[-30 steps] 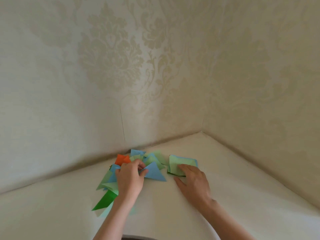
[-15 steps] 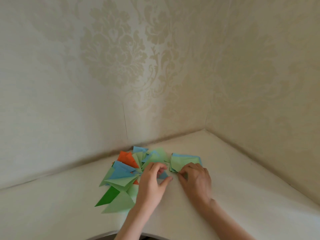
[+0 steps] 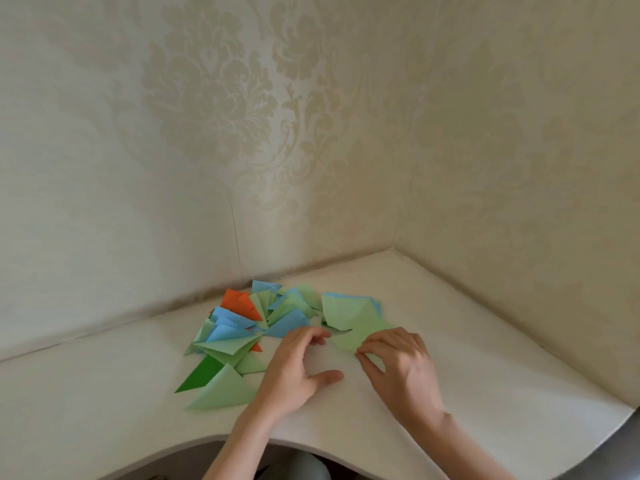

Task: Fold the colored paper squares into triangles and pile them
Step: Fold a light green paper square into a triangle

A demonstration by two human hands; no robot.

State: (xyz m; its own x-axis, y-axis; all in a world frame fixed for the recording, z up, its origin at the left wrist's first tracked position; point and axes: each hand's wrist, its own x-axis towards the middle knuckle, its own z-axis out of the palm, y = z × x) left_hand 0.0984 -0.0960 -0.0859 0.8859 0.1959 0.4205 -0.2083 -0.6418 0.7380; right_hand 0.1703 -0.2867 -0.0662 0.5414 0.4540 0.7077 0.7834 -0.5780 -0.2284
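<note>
Right hand (image 3: 401,368) pinches the near corner of a light green sheet (image 3: 360,332), drawn partly off the square stack (image 3: 349,306) toward the body, likely to get clear counter (image 3: 485,358) for folding. Left hand (image 3: 294,368) is loose, gripping nothing, fingertips at the sheet's left edge, probably to steady it. Folded triangles (image 3: 242,334) lie fanned to the left, clear of the work area.
</note>
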